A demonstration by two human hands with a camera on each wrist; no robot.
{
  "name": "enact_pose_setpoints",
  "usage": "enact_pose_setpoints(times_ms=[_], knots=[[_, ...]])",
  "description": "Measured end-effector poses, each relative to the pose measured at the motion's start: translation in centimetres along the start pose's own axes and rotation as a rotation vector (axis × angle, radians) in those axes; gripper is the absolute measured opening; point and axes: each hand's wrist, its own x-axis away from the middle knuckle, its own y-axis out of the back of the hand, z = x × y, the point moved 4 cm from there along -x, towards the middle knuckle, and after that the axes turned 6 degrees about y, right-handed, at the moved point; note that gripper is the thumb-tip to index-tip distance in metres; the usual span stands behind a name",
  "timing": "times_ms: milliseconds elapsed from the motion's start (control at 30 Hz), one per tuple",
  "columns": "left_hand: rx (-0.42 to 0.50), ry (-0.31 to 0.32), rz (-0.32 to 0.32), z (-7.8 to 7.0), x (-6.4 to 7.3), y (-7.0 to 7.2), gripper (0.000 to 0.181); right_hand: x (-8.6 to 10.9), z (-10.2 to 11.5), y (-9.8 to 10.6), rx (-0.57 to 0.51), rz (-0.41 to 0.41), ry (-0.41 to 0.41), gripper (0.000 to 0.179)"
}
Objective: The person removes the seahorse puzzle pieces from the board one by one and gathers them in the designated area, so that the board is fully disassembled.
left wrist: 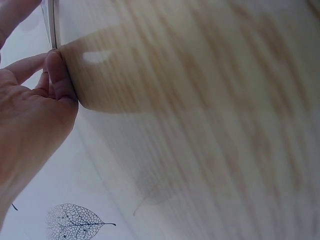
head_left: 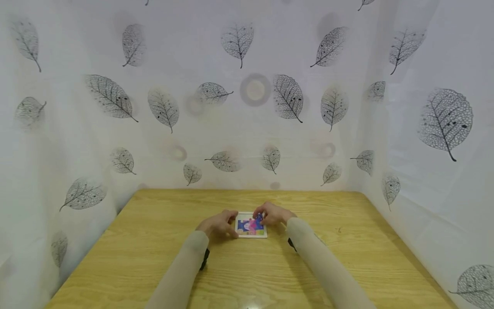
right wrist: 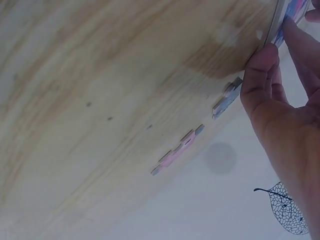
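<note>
A small jigsaw puzzle in blue, pink and yellow lies in a white-rimmed tray on the table. Bare white shows along the tray's upper left part. My left hand holds the tray's left side, thumb near the lower corner and fingers near the upper one. At the upper right, my right hand pinches a dark blue puzzle piece over the picture. In the right wrist view, other fingers of the right hand touch the tray's outer edge. The fingers partly cover the piece.
Two loose puzzle pieces lie on the table past the right hand: a pink one and a bluish one. The wooden table ends at a white curtain with leaf prints, at the back and both sides.
</note>
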Motion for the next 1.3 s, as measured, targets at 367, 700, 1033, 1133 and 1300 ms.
enact_pose_setpoints(times_ms=[367, 700, 1033, 1133, 1300], knots=[[0.01, 0.023, -0.003, -0.16, 0.25, 0.06, 0.087, -0.46, 0.23, 0.02, 0.001, 0.005, 0.02, 0.029], [0.019, 0.048, -0.006, -0.12, 0.42, 0.07, 0.087, -0.33, -0.17, -0.07, -0.014, -0.042, -0.038, 0.029], [0.028, 0.037, -0.001, -0.1, 0.59, -0.01, 0.089, -0.16, 0.15, -0.06, -0.008, -0.14, -0.03, 0.026], [0.022, 0.036, 0.0, -0.09, 0.59, -0.03, 0.089, -0.1, 0.25, -0.02, -0.043, -0.157, -0.021, 0.025], [0.019, 0.03, -0.001, -0.16, 0.52, 0.01, 0.088, -0.07, 0.21, 0.05, -0.066, -0.163, 0.009, 0.024]])
